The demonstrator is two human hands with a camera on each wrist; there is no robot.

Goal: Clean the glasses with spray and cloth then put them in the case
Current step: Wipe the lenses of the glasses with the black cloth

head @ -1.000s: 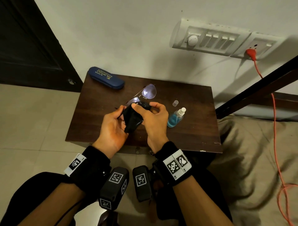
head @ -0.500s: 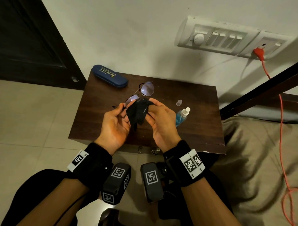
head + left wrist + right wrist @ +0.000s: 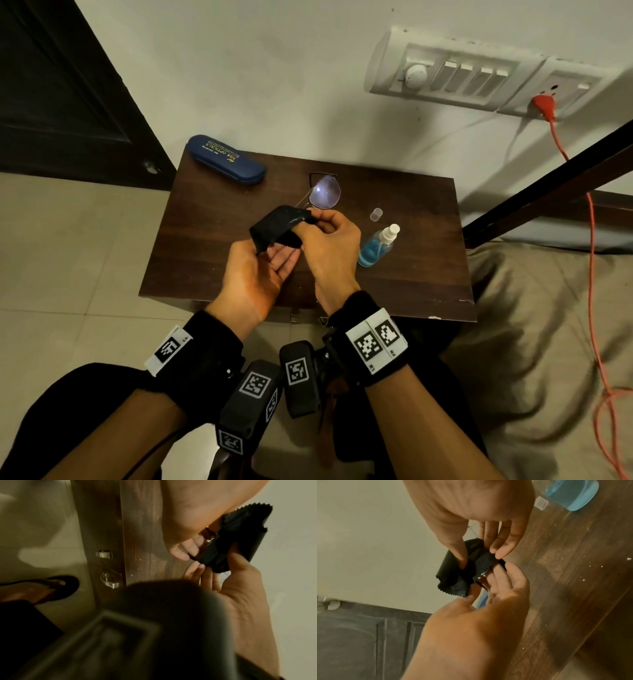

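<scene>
The glasses (image 3: 325, 192) are held above the brown table (image 3: 191, 246); one lens shows, the other is wrapped in the black cloth (image 3: 276, 226). My right hand (image 3: 317, 222) pinches the cloth over that lens with thumb and forefinger. Below it, my left hand (image 3: 274, 260) lies palm up. In the right wrist view, its thumb presses into the cloth (image 3: 464, 574) and its fingers lie behind. The frame's dark rim shows by my right hand (image 3: 488, 582). The blue case (image 3: 226, 159) lies shut at the table's far left corner. The spray bottle (image 3: 376, 245) lies on its side to the right.
A small clear cap (image 3: 375, 214) stands beside the bottle. A switchboard (image 3: 445, 75) with an orange cable (image 3: 591, 212) is on the wall, and a dark bed rail (image 3: 548, 181) and bedding lie to the right. A dark door (image 3: 61, 85) is on the left.
The cloth has been drawn over the near lens, which showed half a second ago. My left hand has turned palm up beneath it. Both hands have shifted slightly right.
</scene>
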